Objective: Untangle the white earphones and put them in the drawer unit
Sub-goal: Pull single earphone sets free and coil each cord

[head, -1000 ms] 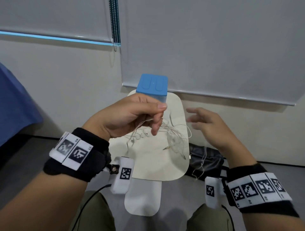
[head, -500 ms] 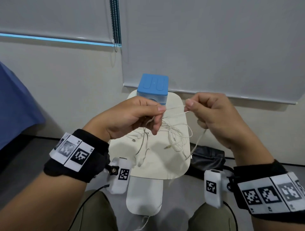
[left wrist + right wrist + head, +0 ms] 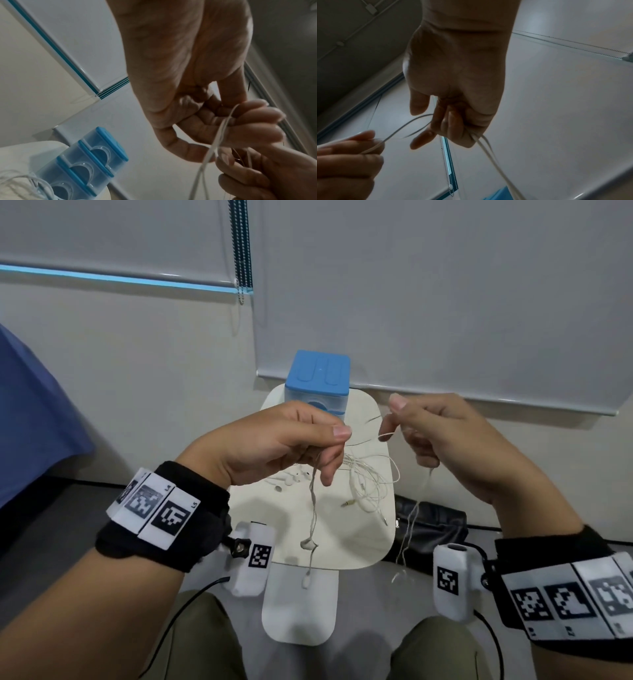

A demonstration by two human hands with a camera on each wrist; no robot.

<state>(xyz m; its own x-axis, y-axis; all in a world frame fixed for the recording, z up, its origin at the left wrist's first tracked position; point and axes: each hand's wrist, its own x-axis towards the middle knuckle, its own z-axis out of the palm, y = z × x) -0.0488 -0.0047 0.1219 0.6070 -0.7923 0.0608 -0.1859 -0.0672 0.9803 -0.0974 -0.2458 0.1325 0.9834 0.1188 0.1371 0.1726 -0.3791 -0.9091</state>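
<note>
A set of white earphones (image 3: 313,508) is held up above a small pale table (image 3: 342,546), its cord stretched in a short span between two raised hands. The left hand (image 3: 274,443) is curled, with thumb and forefinger pinching the cord; from that pinch a twisted length hangs down, ending in two earbuds just past the table's near edge. The right hand (image 3: 445,446) is curled too: the cord is pinched at its fingertips (image 3: 388,428) and clasped by the lower fingers, and a further length trails down from beneath the hand, beside the table's right edge. More white cable (image 3: 368,484) is left in a loose tangle on the table, with earbuds and two plugs lying around it. The drawer unit (image 3: 318,380), blue-topped with clear blue-trimmed drawers, is seen upright at the far end of the table, its drawers shut in the left wrist view (image 3: 82,166). A black bag (image 3: 431,529) lies on the floor to the right of the table. Marker bands are worn on both wrists.
</note>
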